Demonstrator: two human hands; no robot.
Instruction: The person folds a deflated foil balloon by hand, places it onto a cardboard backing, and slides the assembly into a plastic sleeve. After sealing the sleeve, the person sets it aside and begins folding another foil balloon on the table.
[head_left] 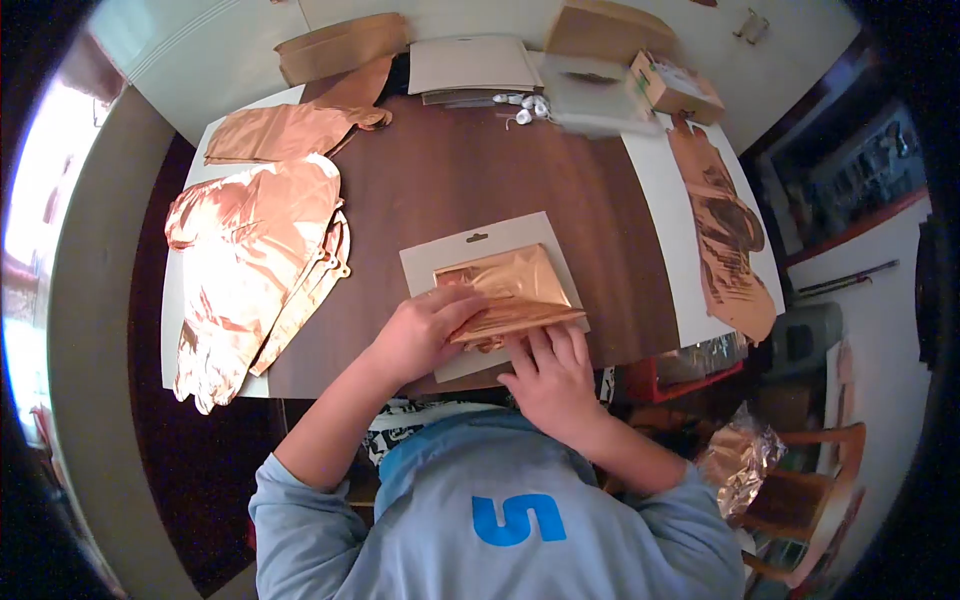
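Observation:
A folded copper-coloured foil balloon [512,281] lies flat on a pale backing card [425,262] with a hang slot at its top. My left hand [432,325] has curled fingers gripping the left side of the folded foil. At the near edge of the foil, my right hand [555,375] has stretched fingers, with gaps between them and the thumb out to the side. Its fingertips touch the foil's raised fold and are partly hidden by it. The near part of the card shows below my hands.
Flat copper foil balloons [255,240] lie at left on the brown table [460,165]; another foil piece [722,235] lies at right. Along the back are a card stack [470,68], white string bundles [528,108], clear plastic bags [598,100] and a small box [678,85]. A wooden chair [790,500] holds crumpled packaging.

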